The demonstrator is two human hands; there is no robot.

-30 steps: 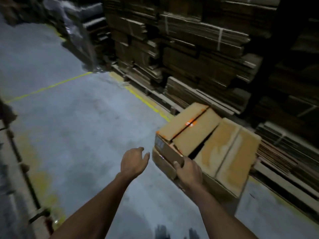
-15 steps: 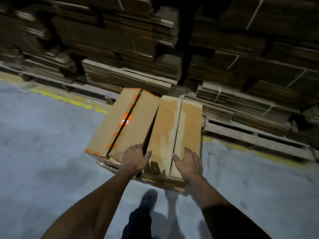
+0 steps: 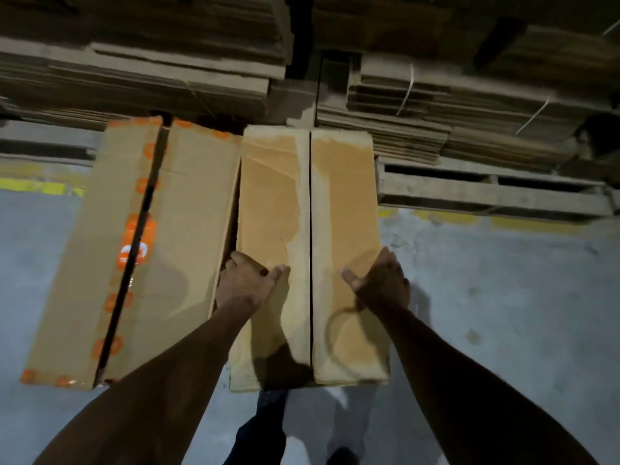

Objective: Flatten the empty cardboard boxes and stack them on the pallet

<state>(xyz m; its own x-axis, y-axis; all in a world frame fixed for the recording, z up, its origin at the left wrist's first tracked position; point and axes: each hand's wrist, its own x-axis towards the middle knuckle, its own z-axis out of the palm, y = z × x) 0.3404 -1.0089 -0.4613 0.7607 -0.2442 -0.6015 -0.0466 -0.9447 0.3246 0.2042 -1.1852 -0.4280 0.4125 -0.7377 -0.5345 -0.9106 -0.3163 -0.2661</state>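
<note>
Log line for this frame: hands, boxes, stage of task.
left hand grips plain box left edge | right hand on its right edge | orange-taped box beside it | boxes unflattened | pallet behind

Single view only: head-worn wide-angle camera, aimed forward and steeply down. Both forearms enter from the bottom edge; two cardboard boxes (image 3: 235, 250) fill the centre at close range. Grey floor (image 3: 503, 297) spans both sides, stacked flat cardboard (image 3: 436, 105) crosses the top edge. No second view shares the scene.
</note>
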